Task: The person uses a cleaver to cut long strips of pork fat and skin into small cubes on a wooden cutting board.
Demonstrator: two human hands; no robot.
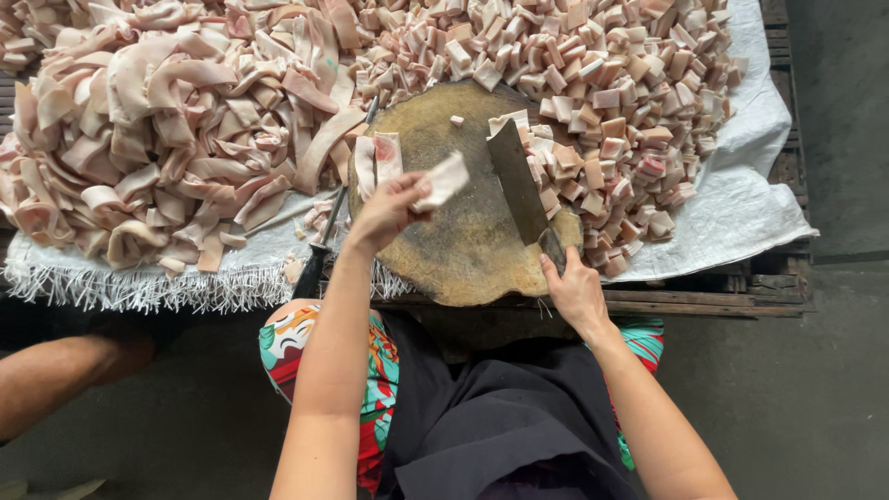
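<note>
The left hand [387, 211] is raised just above the round, worn wooden chopping block [463, 241]. Its grip is closed in a pinch on one end of a pale, flat strip of pork skin with fat [443, 180]; the free end of the strip points toward the blade. The strip sits over the left-centre of the block; whether it touches the surface cannot be determined.

The right hand [576, 292] is at the near right edge of the block. Its grip is wrapped fully around the dark handle of a broad, rectangular steel cleaver [517, 181]. The blade lies diagonally across the right half of the block, tip pointing away from the person.

Two further strips [378, 159] lie on the block just beyond the left hand. A black-handled sharpening rod [324, 231] lies beside the block's left edge. A heap of long uncut strips [157, 120] occupies the left of the white woven sheet [750, 199]; a heap of cut pink-and-white cubes [611, 93] occupies the right.
</note>
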